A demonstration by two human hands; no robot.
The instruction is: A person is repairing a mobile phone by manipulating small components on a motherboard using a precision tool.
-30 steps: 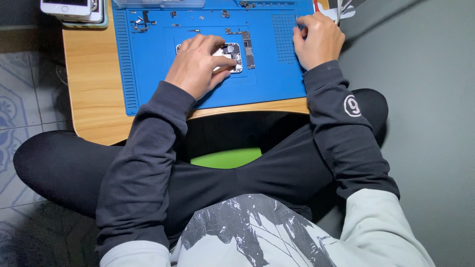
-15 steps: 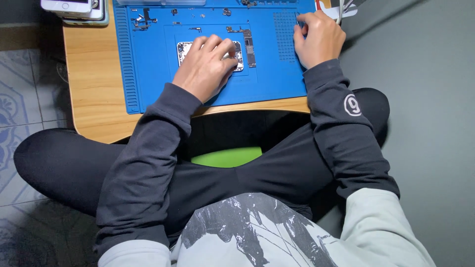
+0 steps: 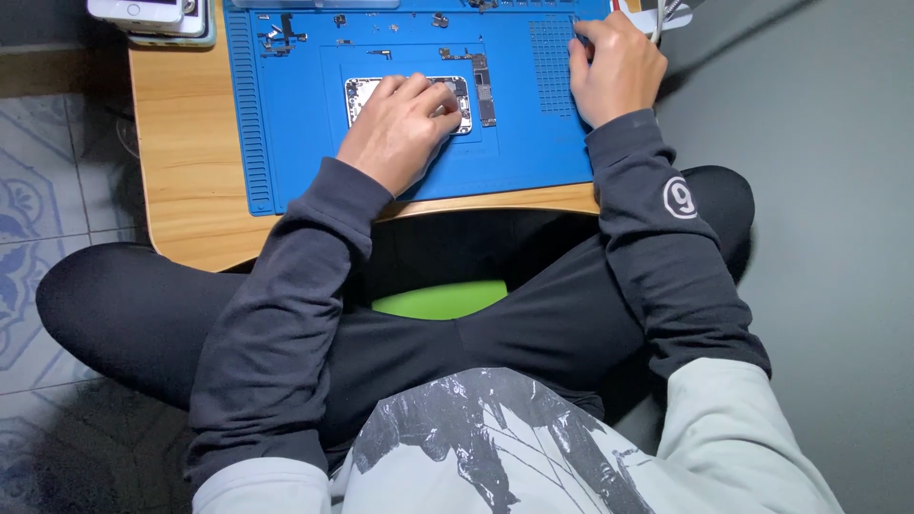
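An opened phone body [image 3: 360, 93] lies on a blue repair mat [image 3: 295, 162] that covers a low wooden table [image 3: 181, 171]. My left hand [image 3: 395, 128] lies over the phone body with its fingers curled on the right half, holding it down. A narrow circuit board [image 3: 484, 88] sits just right of the phone. My right hand [image 3: 617, 67] rests closed at the mat's upper right corner; what it grips is hidden. Small screws and parts [image 3: 281, 30] lie scattered along the mat's top edge.
Stacked phones [image 3: 152, 17] sit at the table's top left corner. A cable [image 3: 666, 11] runs off the top right. I sit cross-legged on a green cushion [image 3: 440, 298], with patterned floor tiles [image 3: 48, 162] to the left and grey floor [image 3: 819, 190] to the right.
My left hand has slid a little to the left over the phone body. My right hand stays at the mat's upper right corner.
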